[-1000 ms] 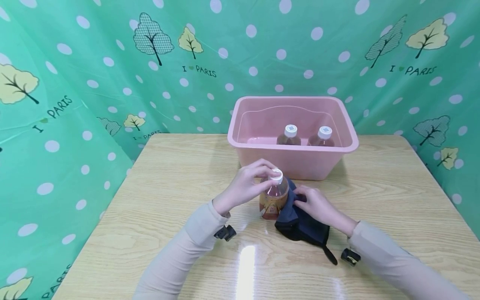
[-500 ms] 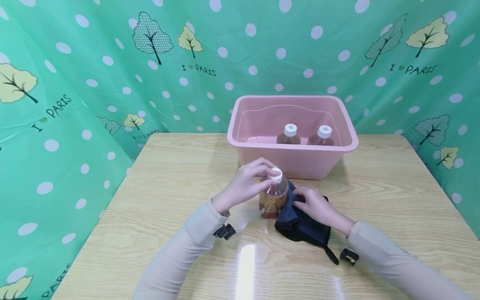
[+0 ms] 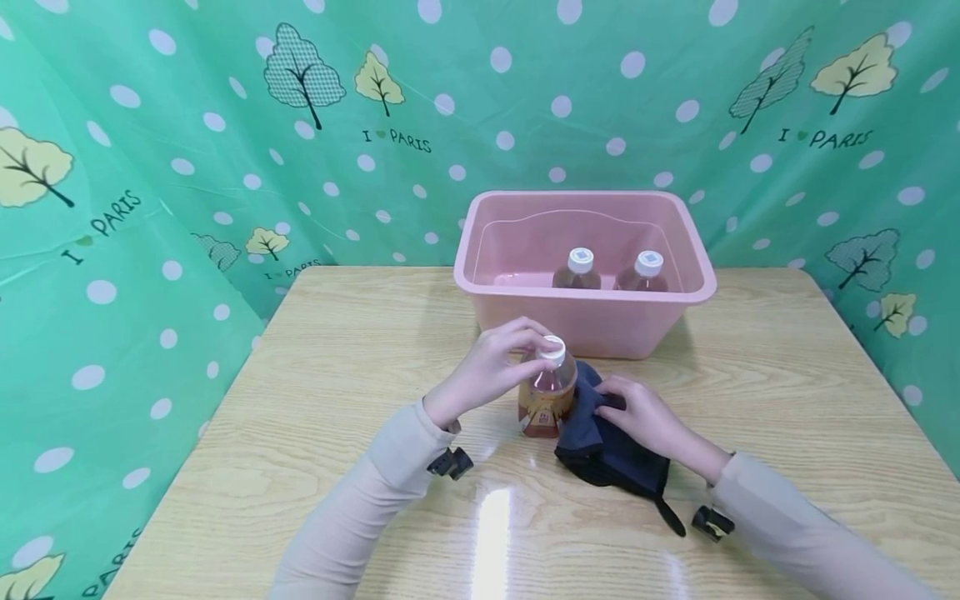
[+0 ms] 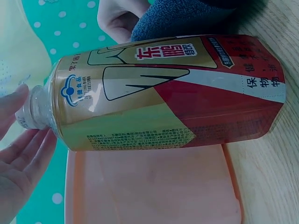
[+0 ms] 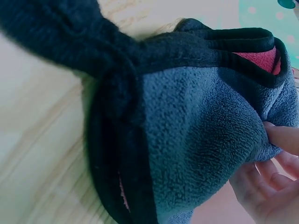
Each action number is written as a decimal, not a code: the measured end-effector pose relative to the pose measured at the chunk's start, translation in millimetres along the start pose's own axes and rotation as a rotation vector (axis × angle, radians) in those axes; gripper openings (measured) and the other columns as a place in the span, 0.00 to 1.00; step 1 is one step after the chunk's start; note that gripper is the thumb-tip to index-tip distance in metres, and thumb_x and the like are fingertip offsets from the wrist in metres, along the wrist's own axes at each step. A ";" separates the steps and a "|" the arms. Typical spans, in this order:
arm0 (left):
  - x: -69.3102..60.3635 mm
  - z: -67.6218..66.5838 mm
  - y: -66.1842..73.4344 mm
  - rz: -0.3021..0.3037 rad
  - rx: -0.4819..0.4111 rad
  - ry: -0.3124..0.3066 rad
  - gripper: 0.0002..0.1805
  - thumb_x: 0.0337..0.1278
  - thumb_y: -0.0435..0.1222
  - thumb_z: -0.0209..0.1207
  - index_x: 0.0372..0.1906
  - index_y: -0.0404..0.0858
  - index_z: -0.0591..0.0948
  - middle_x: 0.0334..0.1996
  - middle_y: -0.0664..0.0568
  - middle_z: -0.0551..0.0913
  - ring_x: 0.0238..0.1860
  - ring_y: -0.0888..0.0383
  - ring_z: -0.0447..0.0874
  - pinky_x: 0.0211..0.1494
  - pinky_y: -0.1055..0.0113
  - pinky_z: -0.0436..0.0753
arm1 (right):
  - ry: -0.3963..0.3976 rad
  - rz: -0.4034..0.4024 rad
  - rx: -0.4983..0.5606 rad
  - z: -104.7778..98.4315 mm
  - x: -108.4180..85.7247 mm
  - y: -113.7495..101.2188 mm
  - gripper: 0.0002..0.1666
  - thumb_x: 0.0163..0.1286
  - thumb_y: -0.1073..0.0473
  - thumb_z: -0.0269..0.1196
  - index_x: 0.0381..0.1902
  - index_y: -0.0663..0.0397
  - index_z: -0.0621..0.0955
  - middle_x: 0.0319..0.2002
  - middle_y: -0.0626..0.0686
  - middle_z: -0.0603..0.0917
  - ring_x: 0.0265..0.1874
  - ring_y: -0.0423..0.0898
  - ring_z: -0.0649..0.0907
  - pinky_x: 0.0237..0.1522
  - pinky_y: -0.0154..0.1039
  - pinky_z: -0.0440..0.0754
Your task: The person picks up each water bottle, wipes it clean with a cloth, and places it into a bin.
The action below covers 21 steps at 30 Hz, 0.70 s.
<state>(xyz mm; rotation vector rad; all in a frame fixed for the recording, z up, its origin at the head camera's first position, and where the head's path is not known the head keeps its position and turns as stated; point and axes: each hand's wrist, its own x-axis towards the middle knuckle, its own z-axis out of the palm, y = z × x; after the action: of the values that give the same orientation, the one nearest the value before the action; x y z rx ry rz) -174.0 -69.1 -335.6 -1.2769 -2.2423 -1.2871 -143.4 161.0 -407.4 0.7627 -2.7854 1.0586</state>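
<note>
A clear plastic drink bottle (image 3: 546,408) with a gold and red label stands upright on the table, its label large in the left wrist view. My left hand (image 3: 497,367) pinches its white cap (image 3: 552,351) between thumb and fingers. Against the bottle's right side lies a folded dark blue towel cloth (image 3: 626,450) with black edging and a hanging loop. My right hand (image 3: 643,417) pinches the cloth near the bottle. In the right wrist view the cloth (image 5: 201,126) shows a pink patch inside a fold, and the right hand's fingers (image 5: 285,140) grip its edge.
Just behind the bottle stands a pink plastic bin (image 3: 570,321). Two more bottles with white caps, a left one (image 3: 581,265) and a right one (image 3: 649,267), stand inside it. The wooden table (image 3: 337,375) reaches a green patterned curtain (image 3: 450,83).
My right hand has shifted slightly to the right with the cloth, whose loop end moved right too. The left hand and the bottle have stayed in place.
</note>
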 end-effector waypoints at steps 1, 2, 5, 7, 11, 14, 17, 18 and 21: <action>0.1 -0.2 -0.1 0.000 -0.005 0.000 0.07 0.46 0.30 0.62 0.34 0.32 0.81 0.35 0.49 0.79 0.36 0.62 0.76 0.36 0.72 0.78 | 0.002 -0.001 -0.002 -0.8 -1.0 0.6 0.10 0.51 0.73 0.63 0.34 0.66 0.80 0.33 0.55 0.80 0.36 0.52 0.79 0.40 0.48 0.78; 0.1 -0.5 -0.1 0.002 -0.009 0.000 0.07 0.46 0.30 0.62 0.34 0.32 0.81 0.35 0.49 0.79 0.36 0.62 0.76 0.37 0.72 0.78 | 0.003 0.001 -0.003 -1.6 -1.9 1.0 0.10 0.51 0.73 0.63 0.34 0.65 0.80 0.32 0.54 0.80 0.36 0.51 0.79 0.40 0.47 0.78; 0.2 -1.6 -0.2 0.005 -0.012 0.001 0.07 0.46 0.30 0.62 0.34 0.32 0.81 0.35 0.48 0.79 0.37 0.62 0.76 0.37 0.72 0.78 | 0.002 0.003 -0.010 -4.8 -4.7 2.1 0.10 0.51 0.73 0.63 0.34 0.65 0.80 0.32 0.54 0.80 0.36 0.51 0.79 0.39 0.47 0.78; -0.1 -2.7 -0.1 0.005 -0.014 0.002 0.08 0.46 0.30 0.62 0.34 0.32 0.81 0.35 0.48 0.79 0.37 0.62 0.77 0.37 0.73 0.78 | 0.003 0.008 -0.005 -7.3 -6.6 2.3 0.10 0.51 0.74 0.63 0.34 0.65 0.80 0.33 0.54 0.80 0.36 0.51 0.79 0.39 0.47 0.78; 1.2 -5.9 0.9 0.008 -0.050 0.008 0.08 0.45 0.29 0.62 0.34 0.31 0.81 0.35 0.47 0.79 0.37 0.61 0.78 0.40 0.74 0.79 | 0.004 0.026 0.004 -13.2 -10.7 2.6 0.11 0.51 0.74 0.63 0.35 0.65 0.80 0.35 0.57 0.81 0.38 0.53 0.79 0.40 0.48 0.78; 3.8 -9.4 2.3 0.022 -0.094 0.018 0.09 0.44 0.27 0.63 0.34 0.29 0.80 0.35 0.46 0.79 0.37 0.60 0.78 0.42 0.74 0.79 | 0.009 0.031 0.006 -18.2 -13.9 2.4 0.11 0.51 0.74 0.63 0.35 0.65 0.80 0.36 0.57 0.81 0.38 0.54 0.79 0.40 0.48 0.78; 6.7 -14.6 4.4 0.038 -0.109 0.029 0.09 0.42 0.27 0.63 0.34 0.29 0.80 0.34 0.45 0.79 0.37 0.59 0.78 0.42 0.73 0.79 | 0.026 0.016 0.008 -21.6 -16.8 2.0 0.11 0.50 0.74 0.63 0.34 0.65 0.80 0.34 0.55 0.81 0.37 0.53 0.80 0.39 0.47 0.79; 8.0 -16.8 5.5 0.044 -0.113 0.028 0.09 0.42 0.26 0.63 0.34 0.29 0.80 0.34 0.44 0.79 0.37 0.59 0.78 0.42 0.73 0.79 | 0.034 0.007 0.004 -22.3 -17.7 2.1 0.11 0.50 0.75 0.63 0.34 0.64 0.80 0.34 0.55 0.81 0.36 0.52 0.80 0.38 0.46 0.79; 12.7 -24.8 9.1 0.062 -0.109 0.027 0.09 0.42 0.26 0.63 0.34 0.28 0.80 0.34 0.44 0.80 0.37 0.58 0.78 0.42 0.72 0.79 | 0.055 -0.014 0.002 -23.3 -20.0 2.9 0.11 0.48 0.76 0.64 0.33 0.64 0.80 0.33 0.54 0.81 0.35 0.51 0.80 0.36 0.44 0.80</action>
<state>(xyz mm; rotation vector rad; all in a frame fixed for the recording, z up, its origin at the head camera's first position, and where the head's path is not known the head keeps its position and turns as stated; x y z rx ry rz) -178.9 -79.6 -308.7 -1.3472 -2.1228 -1.4122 -129.8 186.2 -396.1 0.7410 -2.7298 1.0640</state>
